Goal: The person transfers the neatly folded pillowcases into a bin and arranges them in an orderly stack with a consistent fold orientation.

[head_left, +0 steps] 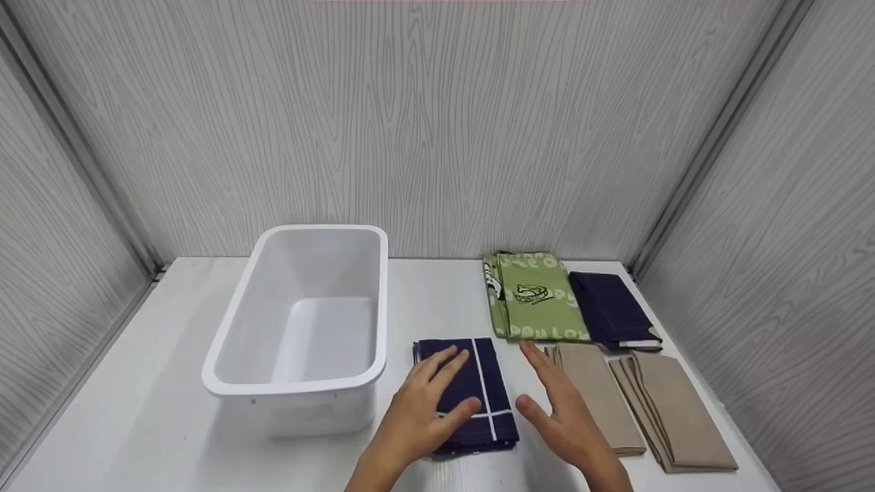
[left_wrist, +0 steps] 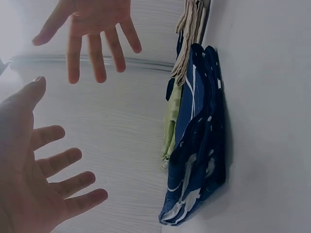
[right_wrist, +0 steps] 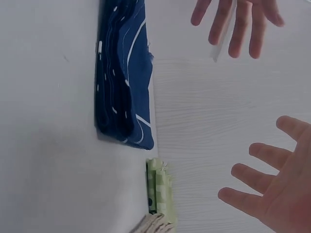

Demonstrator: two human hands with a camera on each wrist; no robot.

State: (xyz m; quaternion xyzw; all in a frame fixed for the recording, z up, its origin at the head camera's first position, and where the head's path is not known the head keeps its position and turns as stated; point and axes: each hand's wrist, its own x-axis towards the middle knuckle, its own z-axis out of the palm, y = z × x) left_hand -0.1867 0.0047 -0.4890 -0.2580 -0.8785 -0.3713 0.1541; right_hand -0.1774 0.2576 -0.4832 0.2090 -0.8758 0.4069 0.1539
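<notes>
Your left grip [head_left: 424, 410] and right grip [head_left: 564, 413] are both apart, fingers spread and fairly straight, with nothing held in either. Below and between them lies the blue cloth [head_left: 497, 383], folded flat and crossed by white lines, on the counter [head_left: 184, 444]. Both wrist views show a gap between your fingers and its folds, so neither grip touches it.

Seen from your head, the cloth's long axis runs away from you, its far end leaning slightly left. Your left grip is the nearer, reaching over the left part of it; your right grip hangs beyond its right edge, partly in front of the inner beige cloth [head_left: 598, 396]. As I judge it, that offset is what counts: the cloth sits off-centre between your palms, so the right has more sideways gap to close than the left.

Just left of the cloth stands the white tub [head_left: 294, 388]. Farther right lies the outer beige cloth [head_left: 683, 417], with the green cloth [head_left: 543, 311] and dark cloth [head_left: 612, 307] toward the back.
</notes>
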